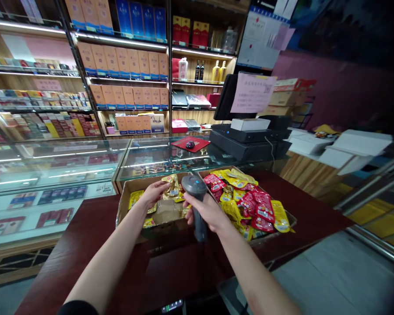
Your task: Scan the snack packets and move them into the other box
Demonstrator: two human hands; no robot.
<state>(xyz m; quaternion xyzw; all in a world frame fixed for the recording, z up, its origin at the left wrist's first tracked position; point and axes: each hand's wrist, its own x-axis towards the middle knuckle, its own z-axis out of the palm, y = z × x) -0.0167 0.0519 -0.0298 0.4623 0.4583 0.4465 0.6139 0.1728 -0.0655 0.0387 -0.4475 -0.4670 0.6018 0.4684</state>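
My left hand (pixel 156 192) pinches the edge of a gold snack packet (pixel 172 186) above a cardboard box (pixel 123 210). A few yellow packets (pixel 135 197) lie in that box, and its brown bottom shows between them. In my right hand (pixel 206 210) is a dark grey barcode scanner (pixel 194 187), gripped round its handle, its head close to the gold packet. Just right of it, a second box (pixel 293 216) is heaped with red packets (pixel 262 210) and yellow packets (pixel 280 216).
Both boxes stand on a dark red tabletop (pixel 170 267). Behind is a glass display counter (pixel 151 151) with a mouse (pixel 190 145) on a red mat. A cash register (pixel 249 135) with a monitor stands at the back right. A lit phone (pixel 172 306) lies at the bottom edge.
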